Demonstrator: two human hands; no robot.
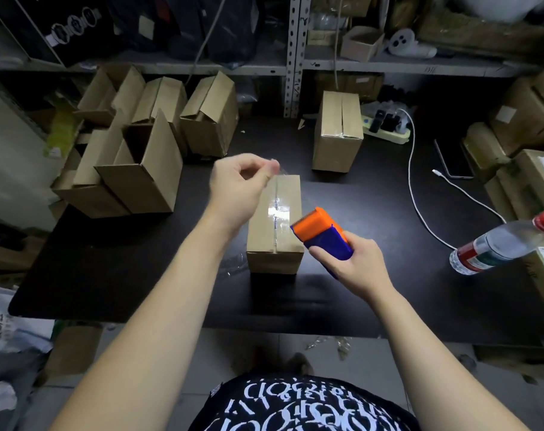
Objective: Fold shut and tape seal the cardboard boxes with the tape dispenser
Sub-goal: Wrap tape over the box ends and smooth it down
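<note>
Past the black shirt [295,405], the right hand [354,265] grips the tape dispenser [323,233] beside the shut box [275,219] mid-bench [140,259] while the left hand [242,181] pinches the tape end [279,170] over its far edge; next, I think, press the tape onto the seam.

1. Table [373,275], front: bare strips either side of the middle box [275,225]; passage open.
2. Left: open boxes [133,169] crowd the edge.
3. Rear: taped box [337,132], with a gap before the middle box.
4. Right: cable [420,200] crosses the top; bottle [501,247] at the edge.
5. Over the middle box: left hand [239,181] pinching tape [278,209], right hand [351,262] gripping tape dispenser [322,233].
</note>
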